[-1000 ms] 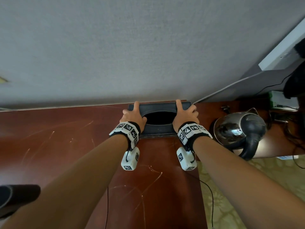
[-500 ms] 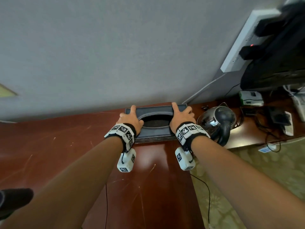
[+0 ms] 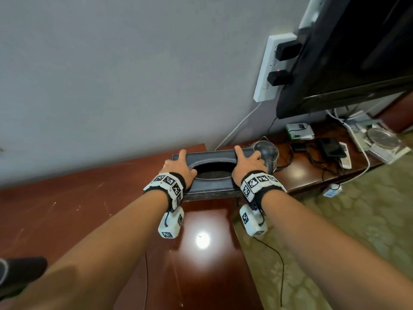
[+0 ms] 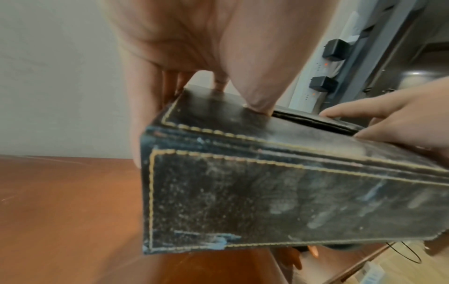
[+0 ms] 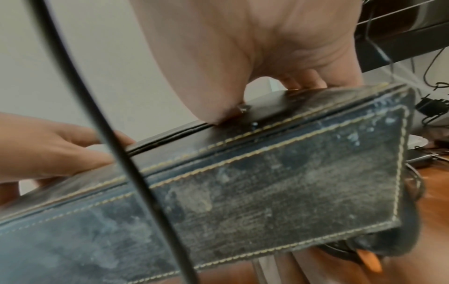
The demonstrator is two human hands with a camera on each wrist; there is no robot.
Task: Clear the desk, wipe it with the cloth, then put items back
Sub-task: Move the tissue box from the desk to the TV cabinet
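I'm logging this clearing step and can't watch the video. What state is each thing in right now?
Tissue box: lifted off the desk, held level at both ends; no tissue shows in its oval opening.
Left hand: grips the box's left end, thumb on top.
Right hand: grips the box's right end, thumb on top.
Desk: bare, scratched and glossy where visible.
Kettle: upright on the lower side table.
Power strip: two black adapters plugged in.

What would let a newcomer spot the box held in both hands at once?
Start at the red-brown desk along the grey wall; at its right end, just left of the steel kettle, is the tissue box. The left hand and right hand grip its two ends. It alone is black leather, with pale stitching, scuffed sides and an oval opening on top.
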